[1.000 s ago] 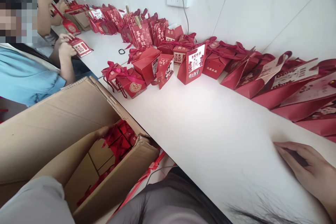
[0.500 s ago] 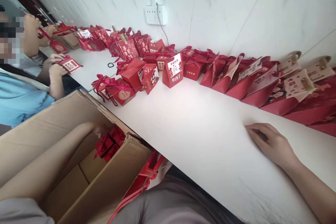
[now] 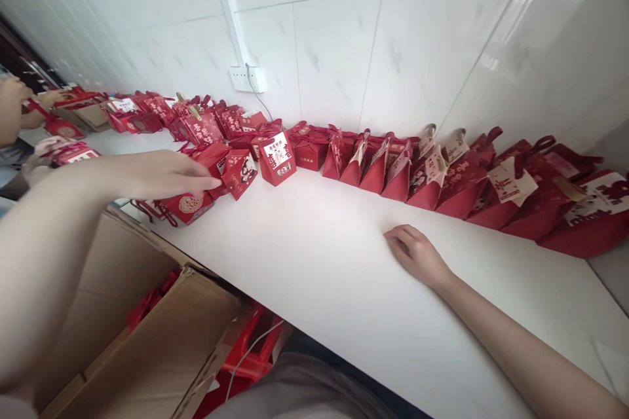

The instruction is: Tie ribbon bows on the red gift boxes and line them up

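Observation:
My left hand (image 3: 157,175) reaches over a cluster of small red gift boxes with ribbon bows, fingers stretched forward and holding nothing that I can see. Below it shows a red box with a round gold emblem (image 3: 190,204), partly covered by the hand. Just past the fingertips leans a red box with a cartoon couple (image 3: 240,173). A red box with a white printed panel (image 3: 278,158) stands upright to its right. On the white table (image 3: 304,242) rests my right hand (image 3: 417,254), its fingers curled in toward the thumb with nothing visible in them.
A long row of red gift boxes (image 3: 427,193) lines the wall. An open cardboard box (image 3: 196,321) with red boxes inside sits by the table's near edge. Another person's hand (image 3: 39,160) holds a red box at far left. A socket strip (image 3: 247,78) hangs above.
My left hand has come up out of the cardboard box and over the cluster on the table. The view has shifted to the right; my right hand stays resting on the table.

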`<state>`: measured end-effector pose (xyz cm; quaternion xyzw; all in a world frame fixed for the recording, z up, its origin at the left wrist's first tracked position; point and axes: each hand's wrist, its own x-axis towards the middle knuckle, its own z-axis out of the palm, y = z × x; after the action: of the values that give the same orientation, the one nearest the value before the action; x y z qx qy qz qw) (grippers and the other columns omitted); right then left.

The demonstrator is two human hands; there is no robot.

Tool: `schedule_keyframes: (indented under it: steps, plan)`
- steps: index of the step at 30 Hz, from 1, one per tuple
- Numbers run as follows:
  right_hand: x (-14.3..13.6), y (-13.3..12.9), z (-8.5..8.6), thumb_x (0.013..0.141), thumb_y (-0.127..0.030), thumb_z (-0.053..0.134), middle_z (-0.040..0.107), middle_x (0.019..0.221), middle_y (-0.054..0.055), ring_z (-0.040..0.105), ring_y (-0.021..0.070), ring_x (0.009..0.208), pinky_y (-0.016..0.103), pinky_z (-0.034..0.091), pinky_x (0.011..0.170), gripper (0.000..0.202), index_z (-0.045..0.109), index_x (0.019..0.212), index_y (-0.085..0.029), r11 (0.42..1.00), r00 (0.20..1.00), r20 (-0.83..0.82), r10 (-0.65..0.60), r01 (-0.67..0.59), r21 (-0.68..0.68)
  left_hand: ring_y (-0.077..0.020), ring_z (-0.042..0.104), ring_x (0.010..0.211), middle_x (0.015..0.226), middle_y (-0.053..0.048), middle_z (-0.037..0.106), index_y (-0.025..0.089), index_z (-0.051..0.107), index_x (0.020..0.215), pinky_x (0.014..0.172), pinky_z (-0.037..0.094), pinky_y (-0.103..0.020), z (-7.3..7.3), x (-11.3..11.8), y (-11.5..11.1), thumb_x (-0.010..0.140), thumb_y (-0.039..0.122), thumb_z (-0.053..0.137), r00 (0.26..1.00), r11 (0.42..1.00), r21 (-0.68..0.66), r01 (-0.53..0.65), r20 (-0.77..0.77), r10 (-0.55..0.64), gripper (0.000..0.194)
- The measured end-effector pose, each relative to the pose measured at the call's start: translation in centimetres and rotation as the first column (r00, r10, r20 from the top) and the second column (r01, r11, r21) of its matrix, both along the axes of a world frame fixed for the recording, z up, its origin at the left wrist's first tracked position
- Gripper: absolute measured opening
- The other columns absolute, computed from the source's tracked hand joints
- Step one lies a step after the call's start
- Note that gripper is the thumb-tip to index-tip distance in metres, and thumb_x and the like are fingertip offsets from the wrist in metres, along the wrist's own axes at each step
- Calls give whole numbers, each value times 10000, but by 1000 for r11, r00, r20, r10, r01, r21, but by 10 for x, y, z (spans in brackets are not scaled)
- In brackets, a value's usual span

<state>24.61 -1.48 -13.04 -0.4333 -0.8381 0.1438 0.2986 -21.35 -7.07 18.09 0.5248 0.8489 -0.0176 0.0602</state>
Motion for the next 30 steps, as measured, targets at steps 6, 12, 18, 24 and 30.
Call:
schedule_keyframes:
  steps: [6,12,18,24,30]
  plan:
    - [0,5,3,953,-260,471,643,1074,94,629,258,992,446,506,905,223,647,1087,-234,999,998,-46,41,-41,3,-178,684,869,913,-37,721,124,742,977,797,487,-237,-50,65,128,732,395,731,850,892,-94,441,364,-382,366]
    - [0,8,5,935,-220,493,635,1090,85,618,247,1016,444,494,920,221,639,1100,-236,999,997,-55,48,-49,-14,-206,665,954,994,-84,719,142,704,967,919,504,-308,-167,107,198,807,172,612,838,830,536,156,372,-398,187]
    - [-3,10,6,931,-204,504,628,1107,76,614,238,1038,445,484,942,225,630,1112,-248,999,997,-69,38,-40,-37,-230,520,1248,1355,-197,453,132,469,1274,993,485,-354,-247,125,212,873,214,569,878,605,796,-12,298,-374,421]
    - [-5,11,9,930,-203,506,628,1109,70,620,229,1028,443,491,946,229,631,1113,-263,996,995,-94,45,-51,-66,-275,352,1381,1387,-178,385,141,398,1326,1170,294,-405,-236,121,256,843,318,650,906,560,829,-13,246,-344,573]
    - [-4,12,9,926,-202,511,618,1121,63,610,229,1050,444,483,966,237,630,1116,-279,992,992,-116,41,-55,-117,-385,378,1319,1367,-240,317,67,373,1346,1116,322,-485,-232,118,284,717,367,776,939,635,766,-96,281,-197,805]
